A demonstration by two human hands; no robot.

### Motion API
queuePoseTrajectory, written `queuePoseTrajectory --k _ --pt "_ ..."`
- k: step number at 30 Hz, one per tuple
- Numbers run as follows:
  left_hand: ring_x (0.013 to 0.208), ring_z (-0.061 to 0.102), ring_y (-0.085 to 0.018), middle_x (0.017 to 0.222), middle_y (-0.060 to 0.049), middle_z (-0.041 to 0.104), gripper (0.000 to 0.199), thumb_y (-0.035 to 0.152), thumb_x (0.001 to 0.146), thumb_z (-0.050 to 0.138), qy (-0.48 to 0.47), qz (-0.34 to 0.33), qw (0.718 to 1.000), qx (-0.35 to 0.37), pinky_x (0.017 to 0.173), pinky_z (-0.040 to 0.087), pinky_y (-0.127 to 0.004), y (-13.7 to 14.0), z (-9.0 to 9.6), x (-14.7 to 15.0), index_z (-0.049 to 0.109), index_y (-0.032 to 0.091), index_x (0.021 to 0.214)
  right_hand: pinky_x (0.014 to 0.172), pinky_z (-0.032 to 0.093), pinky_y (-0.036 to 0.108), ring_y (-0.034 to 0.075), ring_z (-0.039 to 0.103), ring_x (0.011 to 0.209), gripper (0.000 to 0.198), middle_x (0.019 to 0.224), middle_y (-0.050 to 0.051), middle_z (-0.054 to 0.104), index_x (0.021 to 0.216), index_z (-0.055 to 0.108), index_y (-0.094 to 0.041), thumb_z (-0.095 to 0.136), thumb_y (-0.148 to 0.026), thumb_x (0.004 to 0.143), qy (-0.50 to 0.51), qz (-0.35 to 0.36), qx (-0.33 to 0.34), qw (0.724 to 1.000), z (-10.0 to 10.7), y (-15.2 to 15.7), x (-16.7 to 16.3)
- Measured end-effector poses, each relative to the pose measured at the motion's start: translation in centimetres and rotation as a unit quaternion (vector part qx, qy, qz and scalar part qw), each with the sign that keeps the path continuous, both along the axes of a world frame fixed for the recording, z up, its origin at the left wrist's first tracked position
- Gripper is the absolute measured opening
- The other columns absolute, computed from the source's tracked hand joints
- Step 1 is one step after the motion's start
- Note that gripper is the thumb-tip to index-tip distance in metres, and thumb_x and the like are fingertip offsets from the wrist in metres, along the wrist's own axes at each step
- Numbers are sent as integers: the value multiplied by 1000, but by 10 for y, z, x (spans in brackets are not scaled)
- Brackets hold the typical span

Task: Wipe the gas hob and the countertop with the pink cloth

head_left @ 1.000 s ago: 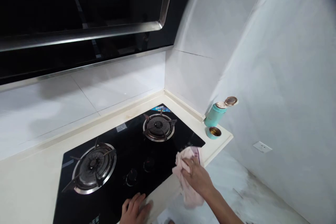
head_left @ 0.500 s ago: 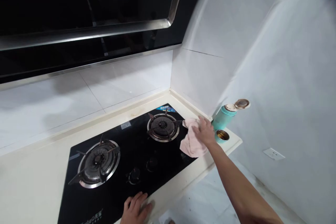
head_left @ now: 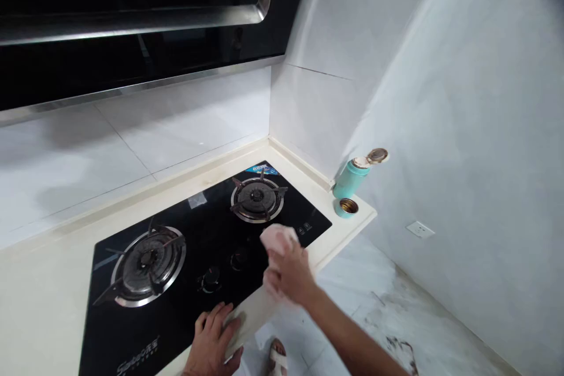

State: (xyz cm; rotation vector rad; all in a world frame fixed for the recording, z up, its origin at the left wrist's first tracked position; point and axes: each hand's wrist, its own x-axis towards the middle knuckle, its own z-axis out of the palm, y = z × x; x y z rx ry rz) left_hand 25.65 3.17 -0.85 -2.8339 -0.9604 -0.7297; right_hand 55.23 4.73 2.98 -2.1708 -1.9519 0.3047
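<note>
My right hand [head_left: 289, 270] grips a pink cloth [head_left: 278, 238], bunched up over the front right part of the black gas stove [head_left: 176, 329]. Motion blurs the cloth's lower edge, and whether it touches the glass I cannot tell. Resting on the stove's front edge, my left hand [head_left: 214, 338] has its fingers stretched out and holds nothing. Between the hands and the left burner [head_left: 148, 264] sit two black control knobs [head_left: 211, 277]. The right burner [head_left: 257, 198] lies just behind the cloth.
At the counter's right end stand a turquoise flask [head_left: 350, 180] with its lid flipped up and a small turquoise cup [head_left: 346, 207]. A black range hood [head_left: 176, 53] hangs low over the back. A socket [head_left: 420, 230] is on the right wall.
My right hand has drawn the cloth from the stove's right edge leftward and toward me, bunching it up. My left hand stays at the front edge. The view has shifted somewhat right.
</note>
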Motion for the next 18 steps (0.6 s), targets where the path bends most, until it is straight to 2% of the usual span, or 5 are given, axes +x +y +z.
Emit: queuePoseTrajectory --k 3,5,13,15,18 --pt "119 54 -28 125 -8 65 37 34 78 67 1 -4 1000 4 101 32 -44 2 -1 0 67 27 114 101 35 55 40 31 136 44 163 5 24 132 60 -36 59 -51 91 25 74 20 997 -10 -36 -36" --pt "120 54 -28 127 -8 64 42 29 76 67 38 -23 999 25 100 33 -42 5 3 -2 66 27 117 98 38 51 36 38 129 33 160 2 32 124 65 -36 57 -43 93 29 59 28 997 -10 -39 -28" --pt "119 55 -28 128 -8 65 45 32 74 69 79 -40 994 58 98 33 -41 10 7 -8 66 29 119 94 42 51 33 47 113 35 150 12 40 120 71 -29 48 -34 94 30 -200 131 971 -31 -38 103" --pt "118 55 -28 127 -8 65 46 31 73 69 74 -38 995 58 98 33 -42 10 6 -7 66 29 119 103 37 55 36 44 122 35 149 13 41 116 72 -27 52 -39 90 117 -261 191 939 -45 -48 119" --pt "117 56 -29 126 -8 65 43 31 73 69 68 -39 995 55 98 34 -42 10 6 -6 67 28 116 112 30 57 39 35 136 52 147 16 41 126 65 -22 57 -48 81 246 -393 254 849 -60 -53 136"
